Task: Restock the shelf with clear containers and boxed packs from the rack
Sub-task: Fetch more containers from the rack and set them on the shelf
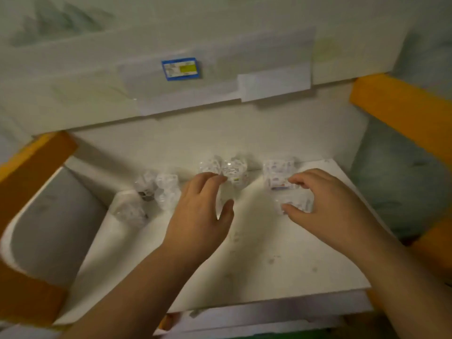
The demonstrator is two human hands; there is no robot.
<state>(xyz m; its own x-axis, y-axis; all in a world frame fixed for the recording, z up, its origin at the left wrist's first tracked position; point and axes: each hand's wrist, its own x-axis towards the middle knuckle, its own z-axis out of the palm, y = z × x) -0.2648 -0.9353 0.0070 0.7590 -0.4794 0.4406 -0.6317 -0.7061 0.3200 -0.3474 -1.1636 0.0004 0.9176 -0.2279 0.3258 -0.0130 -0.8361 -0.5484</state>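
Fingers (297, 180) of the right hand (325, 204) are curling around a clear container (294, 204) at center right of the white shelf (269, 265). The left hand (200, 211) is hovering mid-frame, fingers loosely spread (holding nothing visible), near more containers (230, 170).

We see a matt white shelf board (244, 253), faintly scuffed and speckled; clear glossy plastic containers (234, 171) with printed paper labels; smooth, matt orange-painted frame beams (401, 111); and a glossy blue-edged label (181, 68) on the shelf edge above.
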